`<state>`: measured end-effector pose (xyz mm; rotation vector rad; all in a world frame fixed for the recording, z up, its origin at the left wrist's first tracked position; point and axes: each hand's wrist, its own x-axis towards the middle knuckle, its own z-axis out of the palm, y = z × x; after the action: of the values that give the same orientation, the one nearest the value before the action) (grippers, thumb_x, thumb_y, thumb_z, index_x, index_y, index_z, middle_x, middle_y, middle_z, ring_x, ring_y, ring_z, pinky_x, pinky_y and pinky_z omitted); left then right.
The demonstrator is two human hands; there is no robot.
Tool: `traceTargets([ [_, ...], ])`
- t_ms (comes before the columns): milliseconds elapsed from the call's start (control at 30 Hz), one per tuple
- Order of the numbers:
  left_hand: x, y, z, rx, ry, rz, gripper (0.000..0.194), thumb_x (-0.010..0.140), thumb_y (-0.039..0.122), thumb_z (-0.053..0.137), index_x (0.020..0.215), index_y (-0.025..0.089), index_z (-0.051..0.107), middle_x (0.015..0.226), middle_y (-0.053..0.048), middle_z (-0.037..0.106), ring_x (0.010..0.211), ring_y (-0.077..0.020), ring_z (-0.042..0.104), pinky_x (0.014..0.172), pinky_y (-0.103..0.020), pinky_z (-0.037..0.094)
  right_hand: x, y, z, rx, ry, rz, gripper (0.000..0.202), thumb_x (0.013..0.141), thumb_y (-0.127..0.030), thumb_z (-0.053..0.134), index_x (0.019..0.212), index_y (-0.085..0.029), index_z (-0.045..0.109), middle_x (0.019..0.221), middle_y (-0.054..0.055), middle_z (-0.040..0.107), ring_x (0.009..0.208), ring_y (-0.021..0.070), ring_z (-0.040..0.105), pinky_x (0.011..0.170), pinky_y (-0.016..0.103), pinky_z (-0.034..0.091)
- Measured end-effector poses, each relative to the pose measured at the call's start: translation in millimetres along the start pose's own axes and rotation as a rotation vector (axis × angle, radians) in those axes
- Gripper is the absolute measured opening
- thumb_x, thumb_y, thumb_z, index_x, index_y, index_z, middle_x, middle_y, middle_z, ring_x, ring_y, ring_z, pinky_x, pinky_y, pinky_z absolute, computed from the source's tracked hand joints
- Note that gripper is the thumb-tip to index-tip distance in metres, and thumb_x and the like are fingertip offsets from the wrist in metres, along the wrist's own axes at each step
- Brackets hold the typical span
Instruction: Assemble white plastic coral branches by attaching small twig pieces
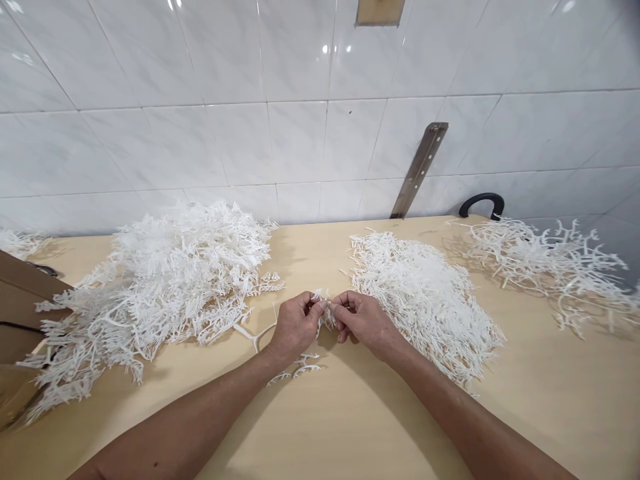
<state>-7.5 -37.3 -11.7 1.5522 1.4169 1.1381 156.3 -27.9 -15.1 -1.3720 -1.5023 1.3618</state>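
Observation:
My left hand and my right hand meet at the middle of the table, fingertips nearly touching. Between them is a white branched plastic sprig; its forked stem sticks out left of my left hand, and more twigs show below the wrist. The left hand pinches this sprig. In my right thumb and forefinger are small white tips, partly hidden by the fingers; whether they are joined to the sprig I cannot tell. A large heap of white branched sprigs lies to the left, and a heap of finer white pieces lies close by on the right.
Bare-looking branched stems lie at the far right, near a black curved handle. A metal strip leans on the tiled wall behind the table. A brown cardboard box stands at the left edge.

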Motion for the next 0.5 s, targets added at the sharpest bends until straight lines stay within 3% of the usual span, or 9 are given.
traceTargets([
  [367,-0.1,-2.6,0.3,0.041,-0.025,-0.009,0.024,0.083,0.036,0.055,0.067,0.018,0.055,0.059,0.003,0.050,0.056,-0.0115,0.042,0.055,-0.024,0.034,-2.3,-6.1,3.6,-0.031,0.032,0.012,0.015,0.083,-0.033,0.062,0.086,-0.018,0.064,0.060,-0.003,0.064,0.047,0.0135,0.066,0.041,0.019,0.043],
  [500,-1.8,-0.7,-0.4,0.150,-0.034,0.063,0.022,0.085,0.030,0.050,0.066,0.020,0.044,0.059,0.004,0.045,0.057,-0.0119,0.039,0.056,-0.024,0.031,-4.6,-6.6,7.3,-0.143,0.086,-0.011,0.010,0.081,-0.029,0.060,0.083,-0.019,0.063,0.059,-0.003,0.065,0.046,0.0151,0.067,0.045,0.022,0.049],
])
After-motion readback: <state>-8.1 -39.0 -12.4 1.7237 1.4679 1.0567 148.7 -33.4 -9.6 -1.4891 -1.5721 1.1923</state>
